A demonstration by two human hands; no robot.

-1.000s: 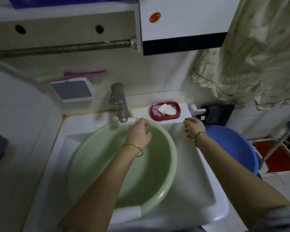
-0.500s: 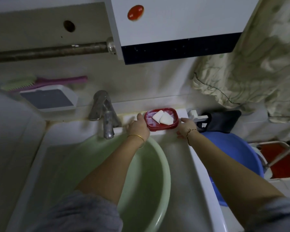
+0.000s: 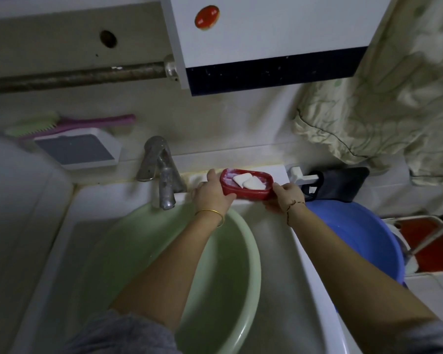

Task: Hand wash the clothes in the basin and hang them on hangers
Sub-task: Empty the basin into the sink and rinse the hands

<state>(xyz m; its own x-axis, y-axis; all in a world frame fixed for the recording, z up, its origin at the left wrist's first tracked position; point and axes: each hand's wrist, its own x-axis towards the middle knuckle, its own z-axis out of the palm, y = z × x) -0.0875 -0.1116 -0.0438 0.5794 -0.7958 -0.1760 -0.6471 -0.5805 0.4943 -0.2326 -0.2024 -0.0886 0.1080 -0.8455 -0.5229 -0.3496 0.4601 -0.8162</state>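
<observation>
A home washroom: white sink (image 3: pixel 279 251) with tap (image 3: pixel 164 175), soap dish (image 3: pixel 246 186), scrub brush (image 3: pixel 69 122), blue tub (image 3: pixel 356 238).

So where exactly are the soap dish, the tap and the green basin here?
soap dish (image 3: pixel 248 194): head view, on its red front wall.
tap (image 3: pixel 167 192): head view, on the metal spout.
green basin (image 3: pixel 251 267): head view, on its right rim.

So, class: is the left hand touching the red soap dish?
Touching. The head view shows the left hand gripping the left end of the soap dish, thumb against its rim, while the right hand holds the other end.
</observation>
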